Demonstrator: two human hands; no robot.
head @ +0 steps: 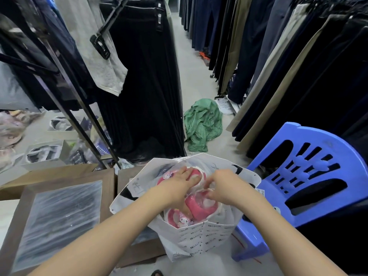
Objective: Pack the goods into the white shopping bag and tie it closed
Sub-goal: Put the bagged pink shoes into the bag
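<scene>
the white shopping bag (pixel 201 234) is standing open on the floor (pixel 191 62) between a blue plastic chair (pixel 310 176) and cardboard boxes (pixel 55 216). pink goods (pixel 201 206) wrapped in clear plastic are lying inside it. i am pressing my left hand (pixel 183 180) flat on them, grip wide. my right hand (pixel 223 186) is pinching the plastic wrap, grip narrow. a green cloth (pixel 203 124) is lying beyond.

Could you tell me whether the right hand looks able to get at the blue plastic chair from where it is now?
Probably yes. The right hand is inside the open white bag, and the blue chair stands right beside the bag on that side, with nothing visible between them except the bag's rim.
</scene>
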